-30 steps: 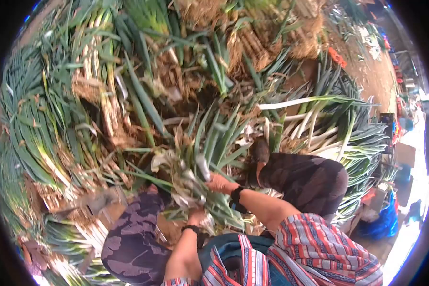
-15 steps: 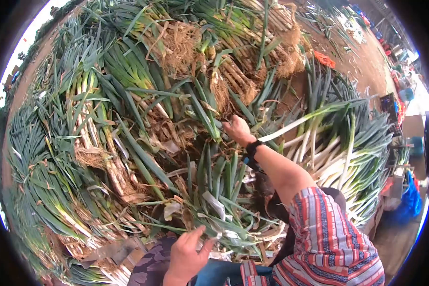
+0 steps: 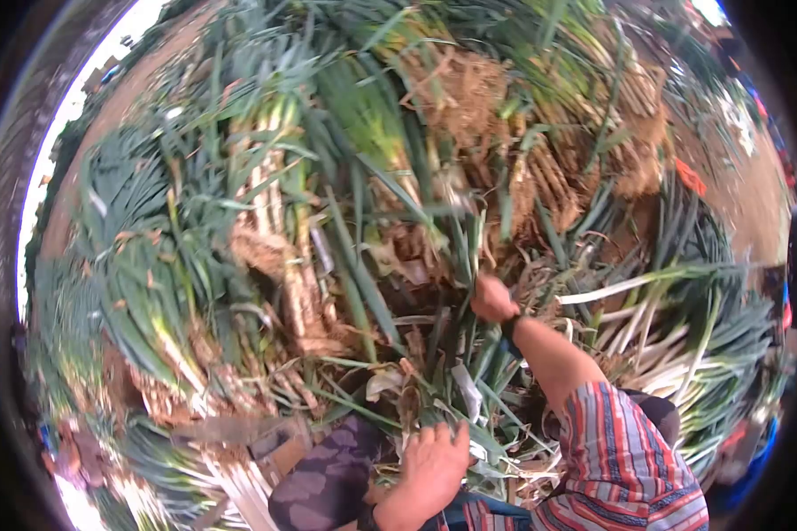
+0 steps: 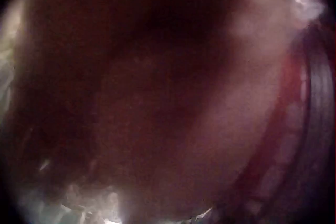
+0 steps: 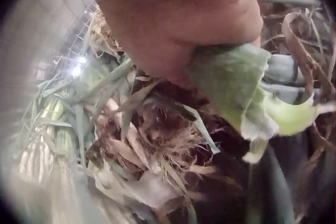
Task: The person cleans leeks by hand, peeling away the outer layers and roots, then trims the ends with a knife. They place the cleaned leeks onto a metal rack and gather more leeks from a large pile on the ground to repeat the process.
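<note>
My right hand (image 3: 494, 299) reaches out over the pile, its fingers curled round green onion leaves. In the right wrist view a torn, pale-edged leaf (image 5: 228, 79) sticks out from under the curled fingers. Below that hand lie dry brown roots (image 5: 173, 129). Nearer my body, my left hand (image 3: 429, 469) hovers above trimmed leaves and peelings, back up, fingers extended, holding nothing. A whitish leaf strip (image 3: 467, 394) lies just beyond its fingertips. The left wrist view is mostly dark and blurred, with striped red cloth (image 4: 283, 134) along its right side.
Bundles of long green onions (image 3: 266, 168) with roots lie at the left and back. Peeled onions with white stems (image 3: 655, 345) are heaped at the right. My knee (image 3: 332, 473) is beside the left hand. An orange tie (image 3: 690, 177) lies at the back right.
Both hands were together on a leafy bunch near my lap. The right hand has since moved forward to the pile and grips leaves; the left has let go and spread its fingers.
</note>
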Tool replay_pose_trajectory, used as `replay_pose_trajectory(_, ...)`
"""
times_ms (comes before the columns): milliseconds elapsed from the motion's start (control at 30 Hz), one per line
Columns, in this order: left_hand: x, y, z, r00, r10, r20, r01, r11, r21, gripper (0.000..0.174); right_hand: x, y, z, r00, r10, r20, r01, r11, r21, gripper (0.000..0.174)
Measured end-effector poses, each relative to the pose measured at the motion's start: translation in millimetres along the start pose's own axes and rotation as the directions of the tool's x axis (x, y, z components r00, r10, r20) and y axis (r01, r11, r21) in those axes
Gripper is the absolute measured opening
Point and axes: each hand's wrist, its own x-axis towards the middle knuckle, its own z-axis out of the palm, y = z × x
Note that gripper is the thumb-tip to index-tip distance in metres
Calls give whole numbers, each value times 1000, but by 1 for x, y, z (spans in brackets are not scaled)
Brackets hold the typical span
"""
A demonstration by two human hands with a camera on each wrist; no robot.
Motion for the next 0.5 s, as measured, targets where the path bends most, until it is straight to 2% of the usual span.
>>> replay_pose_trajectory(33,1,3,2,1000,12,-1,-12,1000,-11,49,-28,-5,18,981,93,169,-61,981,-186,14)
replay_pose_trajectory(67,0,5,3,999,30,-17,-31,999,-17,55,-59,-12,32,948,-11,317,85,971,-222,13)
replay_pose_trajectory(100,-1,7,3,999,46,-22,-47,998,-33,55,-87,-18,50,920,8,393,139,928,-346,14)
replay_pose_trajectory(133,-2,9,3,997,70,-26,-71,996,-51,55,-112,-28,56,897,75,436,93,931,-352,14)
replay_pose_trajectory(200,-5,10,5,991,109,-73,-113,991,-66,56,-141,-38,63,783,151,604,61,947,-316,23)
replay_pose_trajectory(233,-8,10,4,994,94,-63,-97,994,-45,56,-149,-42,66,663,230,712,88,921,-380,30)
replay_pose_trajectory(400,-15,3,-9,995,57,-82,-57,998,5,56,-124,-67,52,473,110,874,300,913,-277,36)
replay_pose_trajectory(433,-17,-1,-12,995,48,-90,-48,999,4,56,-108,-74,44,522,136,842,398,834,-381,40)
replay_pose_trajectory(467,-19,-5,-16,991,55,-125,-58,998,-18,56,-82,-100,34,504,86,860,440,831,-341,44)
replay_pose_trajectory(500,-20,-9,-18,984,65,-167,-72,997,-38,55,-45,-119,49,512,72,856,483,800,-356,50)
